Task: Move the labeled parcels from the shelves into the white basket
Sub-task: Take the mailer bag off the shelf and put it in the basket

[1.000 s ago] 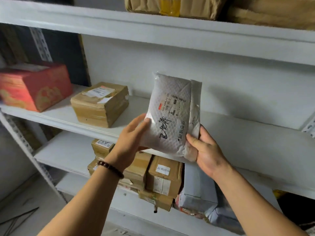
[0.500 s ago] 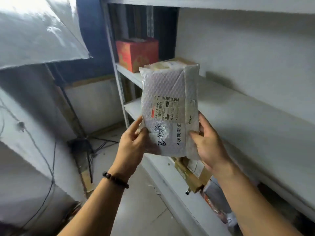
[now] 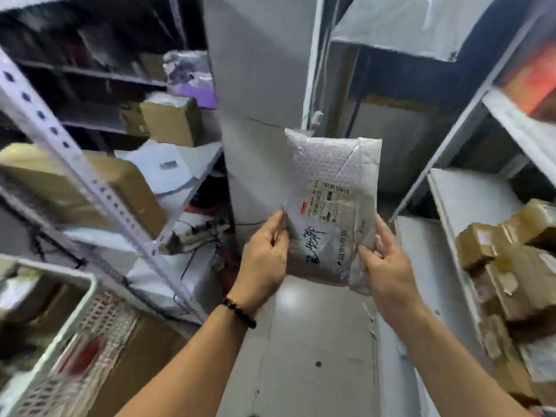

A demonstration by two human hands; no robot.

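Labelled parcel — mid-frame, off the shelves; left grip and right grip pinching its lower edges. White basket, lower left, not yet reached — brown parcels still shelved, right edge

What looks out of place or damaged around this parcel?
The parcel itself looks intact. The brown boxes on the right shelf lie heaped at angles, and loose cables tangle by the left rack.
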